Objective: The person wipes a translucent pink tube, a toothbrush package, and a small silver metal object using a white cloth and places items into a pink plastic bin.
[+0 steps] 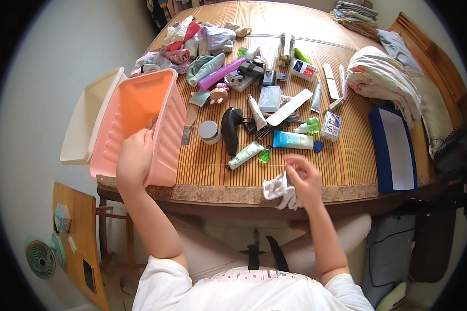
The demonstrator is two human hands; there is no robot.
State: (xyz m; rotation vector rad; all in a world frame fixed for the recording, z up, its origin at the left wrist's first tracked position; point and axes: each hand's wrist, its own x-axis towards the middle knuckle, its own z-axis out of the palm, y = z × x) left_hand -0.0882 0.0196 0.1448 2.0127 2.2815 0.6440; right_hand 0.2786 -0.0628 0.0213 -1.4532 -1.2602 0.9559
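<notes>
Well, right hand (307, 181) — at white cloth (278, 189)

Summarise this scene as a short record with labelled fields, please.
Left hand: at the pink bin; grip unclear
Right hand: at the white cloth, near the front edge of the table
Table middle: round jar, blue-and-white tube, purple cylinder
Table's far left: heaped fabric items
Table's right: open blue box

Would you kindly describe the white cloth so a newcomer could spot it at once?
Find the table and follow its near edge, right of the pink bin. Right beside the right hand is the crumpled white cloth. Unlike the tubes beyond it, it is loose fabric.
</notes>
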